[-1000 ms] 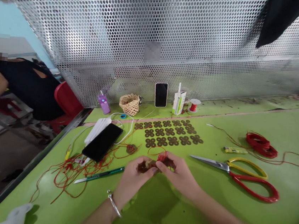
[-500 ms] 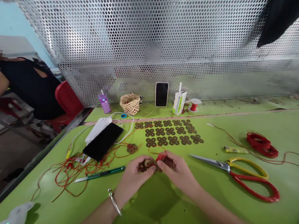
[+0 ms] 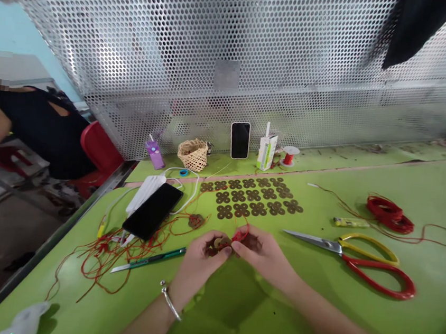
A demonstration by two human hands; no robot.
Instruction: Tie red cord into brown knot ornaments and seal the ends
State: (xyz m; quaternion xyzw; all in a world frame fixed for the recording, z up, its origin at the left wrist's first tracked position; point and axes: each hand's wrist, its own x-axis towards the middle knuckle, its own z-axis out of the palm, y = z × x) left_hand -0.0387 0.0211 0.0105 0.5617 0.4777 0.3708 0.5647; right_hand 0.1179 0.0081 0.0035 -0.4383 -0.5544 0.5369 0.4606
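My left hand (image 3: 206, 255) is closed around a small cluster of brass-coloured coins (image 3: 221, 243), thumb on top. Close against it, my right hand (image 3: 256, 249) pinches red cord (image 3: 240, 233) at the cluster's right side; a thin loop of it rises above the fingers. My fingers hide part of the coins. Just beyond lie rows of coins in clover-like groups (image 3: 258, 209). A coin cluster with red cord (image 3: 195, 221) rests left of the rows. Near my left wrist is a green craft knife (image 3: 157, 257) with its blade out.
Scissors (image 3: 342, 248), a yellow lighter (image 3: 350, 223) and a red cord bundle (image 3: 390, 214) lie right. Left are a black phone (image 3: 153, 211) and tangled red cords (image 3: 105, 261). A basket (image 3: 193, 155), upright phone (image 3: 240, 140), carton (image 3: 266, 153) and spool (image 3: 289, 156) stand behind. A person (image 3: 44, 127) sits left.
The red cord loop above my right hand has changed shape, pulled in and standing more upright. Both hands stay at nearly the same spot; the view has shifted slightly.
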